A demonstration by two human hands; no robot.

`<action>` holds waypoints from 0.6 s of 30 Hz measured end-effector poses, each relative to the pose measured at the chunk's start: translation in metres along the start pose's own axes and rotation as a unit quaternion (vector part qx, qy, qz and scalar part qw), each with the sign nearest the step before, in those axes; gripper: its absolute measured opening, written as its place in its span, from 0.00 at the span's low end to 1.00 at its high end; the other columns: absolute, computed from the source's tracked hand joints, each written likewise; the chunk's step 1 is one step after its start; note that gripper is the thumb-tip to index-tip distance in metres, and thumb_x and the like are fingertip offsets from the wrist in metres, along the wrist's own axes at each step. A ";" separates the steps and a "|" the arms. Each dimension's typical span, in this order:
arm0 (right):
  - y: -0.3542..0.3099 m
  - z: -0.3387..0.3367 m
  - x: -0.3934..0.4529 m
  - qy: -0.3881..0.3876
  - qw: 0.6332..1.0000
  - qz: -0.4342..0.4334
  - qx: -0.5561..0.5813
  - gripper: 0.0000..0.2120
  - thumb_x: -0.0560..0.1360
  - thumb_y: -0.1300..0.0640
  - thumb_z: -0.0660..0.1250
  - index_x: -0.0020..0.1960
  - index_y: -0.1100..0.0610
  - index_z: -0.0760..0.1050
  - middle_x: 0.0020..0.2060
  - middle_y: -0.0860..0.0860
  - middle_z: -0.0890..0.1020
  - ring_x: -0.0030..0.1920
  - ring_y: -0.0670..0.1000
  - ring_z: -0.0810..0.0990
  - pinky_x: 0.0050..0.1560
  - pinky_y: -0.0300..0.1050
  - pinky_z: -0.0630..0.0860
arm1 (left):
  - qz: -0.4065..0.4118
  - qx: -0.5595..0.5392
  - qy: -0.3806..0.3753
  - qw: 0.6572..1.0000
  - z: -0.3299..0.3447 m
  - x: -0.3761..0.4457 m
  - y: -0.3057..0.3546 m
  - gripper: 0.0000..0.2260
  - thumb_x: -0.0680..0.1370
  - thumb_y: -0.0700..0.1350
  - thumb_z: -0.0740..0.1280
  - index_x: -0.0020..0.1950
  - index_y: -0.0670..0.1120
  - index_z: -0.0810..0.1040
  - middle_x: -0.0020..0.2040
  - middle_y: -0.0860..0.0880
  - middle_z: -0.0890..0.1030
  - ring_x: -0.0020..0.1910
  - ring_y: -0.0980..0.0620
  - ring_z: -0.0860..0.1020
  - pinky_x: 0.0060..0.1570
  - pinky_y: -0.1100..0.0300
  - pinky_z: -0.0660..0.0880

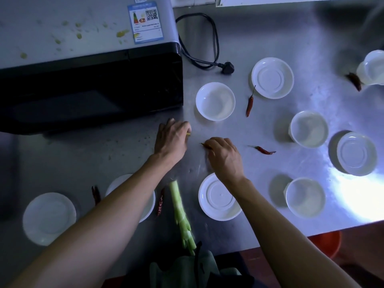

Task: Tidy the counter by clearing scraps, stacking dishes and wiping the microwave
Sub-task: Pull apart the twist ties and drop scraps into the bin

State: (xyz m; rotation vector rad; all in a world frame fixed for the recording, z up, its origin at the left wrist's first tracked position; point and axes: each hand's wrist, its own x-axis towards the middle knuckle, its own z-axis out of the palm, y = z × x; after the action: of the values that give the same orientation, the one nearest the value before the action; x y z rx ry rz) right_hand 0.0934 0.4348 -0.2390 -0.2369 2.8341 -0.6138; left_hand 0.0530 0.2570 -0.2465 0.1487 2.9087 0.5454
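On the steel counter (270,34), my left hand (171,140) lies palm down in front of the microwave (87,86), fingers curled over a small yellow scrap (188,133). My right hand (224,157) pinches a dried red chili (204,144) at the counter's middle. Other chilies lie loose: one (250,104) between the far dishes, one (264,150) to the right of my right hand, one (354,80) far right, two (160,201) near my left forearm. A green stalk (180,217) lies near the front edge. White bowls (215,101) and saucers (272,77) are scattered around.
The microwave's grey top (62,28) carries yellow-green splatters. Its black cord and plug (227,67) lie unplugged behind the dishes. A green cloth bundle (193,269) hangs at the counter's front edge. An orange bin (326,242) sits on the floor at the right.
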 end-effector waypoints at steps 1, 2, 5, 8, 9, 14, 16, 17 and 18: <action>-0.001 -0.001 -0.002 0.002 1.000 0.001 0.002 0.12 0.81 0.60 0.62 0.61 0.58 0.80 0.58 0.53 0.82 0.56 0.59 0.78 0.56 0.56 0.75 | 0.000 -0.002 0.001 1.000 0.000 -0.003 0.000 0.07 0.74 0.37 0.70 0.48 0.47 0.76 0.46 0.51 0.79 0.51 0.46 0.72 0.51 0.53 0.66; -0.001 -0.002 -0.005 0.007 1.000 0.003 0.003 0.12 0.82 0.60 0.62 0.61 0.59 0.80 0.58 0.53 0.82 0.56 0.59 0.78 0.56 0.57 0.76 | 0.001 -0.006 0.003 1.000 -0.001 -0.005 -0.001 0.07 0.74 0.37 0.70 0.48 0.47 0.76 0.46 0.51 0.79 0.51 0.46 0.72 0.51 0.53 0.67; -0.003 -0.009 -0.014 0.035 0.999 0.018 0.012 0.10 0.80 0.62 0.64 0.58 0.60 0.81 0.55 0.54 0.83 0.53 0.60 0.79 0.52 0.58 0.77 | 0.013 -0.031 0.012 0.999 -0.006 -0.015 -0.002 0.06 0.74 0.37 0.70 0.48 0.47 0.77 0.44 0.51 0.81 0.49 0.46 0.73 0.49 0.53 0.67; -0.005 -0.018 -0.028 0.073 0.997 0.019 0.022 0.10 0.77 0.67 0.66 0.56 0.61 0.81 0.53 0.55 0.84 0.49 0.61 0.81 0.48 0.56 0.78 | 0.037 -0.042 0.023 0.998 -0.012 -0.027 0.003 0.05 0.74 0.38 0.70 0.47 0.46 0.78 0.43 0.51 0.82 0.47 0.46 0.73 0.45 0.55 0.64; -0.006 -0.021 -0.033 0.085 0.996 0.018 0.026 0.10 0.76 0.68 0.67 0.56 0.61 0.82 0.52 0.56 0.84 0.49 0.61 0.81 0.47 0.56 0.79 | 0.044 -0.044 0.026 0.998 -0.015 -0.030 0.005 0.05 0.75 0.38 0.70 0.47 0.47 0.78 0.43 0.51 0.82 0.47 0.46 0.73 0.44 0.55 0.63; -0.006 -0.031 -0.058 0.142 0.989 0.027 0.044 0.07 0.76 0.68 0.68 0.52 0.63 0.82 0.48 0.56 0.84 0.46 0.61 0.81 0.44 0.54 0.79 | 0.082 -0.075 0.025 0.994 -0.024 -0.048 0.022 0.04 0.74 0.39 0.70 0.47 0.47 0.79 0.42 0.51 0.82 0.45 0.45 0.75 0.44 0.54 0.67; -0.004 -0.034 -0.070 0.156 0.986 0.046 0.049 0.09 0.76 0.67 0.69 0.55 0.62 0.81 0.50 0.56 0.84 0.49 0.61 0.82 0.48 0.53 0.79 | 0.095 -0.082 0.021 0.992 -0.025 -0.056 0.028 0.04 0.74 0.40 0.69 0.47 0.48 0.79 0.42 0.51 0.83 0.46 0.46 0.76 0.45 0.52 0.70; -0.003 -0.036 -0.076 0.161 0.984 0.056 0.047 0.11 0.76 0.66 0.70 0.58 0.62 0.81 0.53 0.56 0.84 0.52 0.61 0.82 0.50 0.53 0.79 | 0.100 -0.083 0.018 0.991 -0.025 -0.060 0.031 0.04 0.74 0.40 0.69 0.47 0.48 0.80 0.42 0.51 0.83 0.46 0.46 0.77 0.46 0.51 0.70; -0.002 -0.038 -0.082 0.164 0.983 0.064 0.045 0.12 0.76 0.65 0.70 0.59 0.62 0.80 0.55 0.57 0.84 0.54 0.61 0.82 0.52 0.53 0.78 | 0.103 -0.085 0.016 0.991 -0.025 -0.064 0.034 0.04 0.74 0.40 0.69 0.47 0.48 0.80 0.42 0.51 0.83 0.47 0.46 0.77 0.47 0.51 0.70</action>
State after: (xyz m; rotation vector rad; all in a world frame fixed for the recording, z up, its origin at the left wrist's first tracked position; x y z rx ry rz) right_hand 0.1627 0.4648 -0.1893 0.0687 3.0894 -0.8175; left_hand 0.1134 0.2717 -0.2014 0.4249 2.8779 0.8317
